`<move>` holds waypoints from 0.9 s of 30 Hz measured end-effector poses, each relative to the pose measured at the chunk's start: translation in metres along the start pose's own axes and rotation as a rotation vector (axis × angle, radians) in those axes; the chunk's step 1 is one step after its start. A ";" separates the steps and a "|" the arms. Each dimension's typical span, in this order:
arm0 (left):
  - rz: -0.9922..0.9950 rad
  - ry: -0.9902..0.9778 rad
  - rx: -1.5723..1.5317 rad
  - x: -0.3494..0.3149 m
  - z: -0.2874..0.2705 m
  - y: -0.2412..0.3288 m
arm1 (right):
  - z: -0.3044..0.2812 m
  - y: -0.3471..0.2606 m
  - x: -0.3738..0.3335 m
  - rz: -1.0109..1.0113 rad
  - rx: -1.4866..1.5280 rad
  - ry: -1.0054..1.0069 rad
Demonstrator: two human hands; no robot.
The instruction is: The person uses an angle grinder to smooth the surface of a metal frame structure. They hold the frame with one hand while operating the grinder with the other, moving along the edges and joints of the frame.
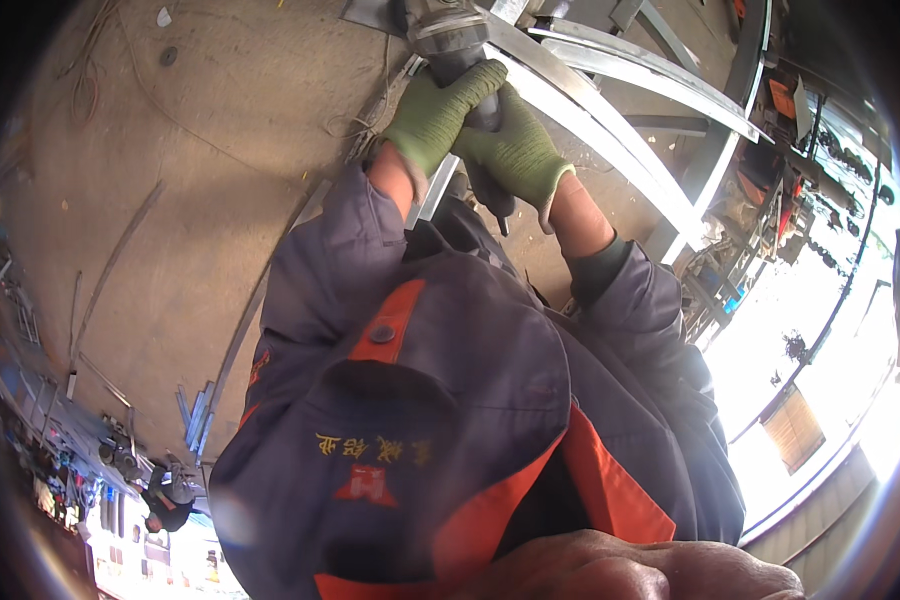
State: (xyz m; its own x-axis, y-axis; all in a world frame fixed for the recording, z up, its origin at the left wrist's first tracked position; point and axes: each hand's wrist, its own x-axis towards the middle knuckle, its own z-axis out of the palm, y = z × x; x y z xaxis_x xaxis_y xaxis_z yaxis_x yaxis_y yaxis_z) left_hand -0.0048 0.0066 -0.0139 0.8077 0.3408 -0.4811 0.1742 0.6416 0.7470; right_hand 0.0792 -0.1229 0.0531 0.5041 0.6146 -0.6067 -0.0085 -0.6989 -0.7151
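Your left hand (432,118) and right hand (515,152) are clamped around the power tool (454,58), presumably for steadiness beside the metal bars (615,142).

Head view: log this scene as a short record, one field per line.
Left hand: green-gloved, wrapped around the power tool
Right hand: green-gloved, closed on the same tool, nearer the wearer
Tool: grey head, dark body; head points away from the wearer
Right of tool: long metal bars, some crossing
Ground: brown floor
Clothing: dark jacket with orange trim
Background: another person, far lower left
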 end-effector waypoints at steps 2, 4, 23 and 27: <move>-0.015 -0.047 -0.049 -0.002 0.001 -0.008 | 0.003 -0.002 -0.008 0.024 0.040 0.035; 0.051 -0.131 0.460 0.000 0.018 -0.016 | 0.012 0.005 -0.032 0.079 0.220 0.118; 0.012 0.020 -0.145 0.009 -0.018 0.034 | 0.015 -0.063 0.024 -0.043 0.003 0.013; 0.145 0.080 -0.254 0.012 -0.015 0.048 | -0.002 -0.078 0.040 -0.006 -0.269 -0.052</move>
State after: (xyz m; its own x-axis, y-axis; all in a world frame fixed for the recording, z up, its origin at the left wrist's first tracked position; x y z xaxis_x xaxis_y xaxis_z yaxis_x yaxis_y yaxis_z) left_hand 0.0048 0.0513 0.0092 0.7651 0.4883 -0.4199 -0.0947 0.7302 0.6767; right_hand 0.1015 -0.0451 0.0852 0.4587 0.6323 -0.6243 0.2281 -0.7628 -0.6051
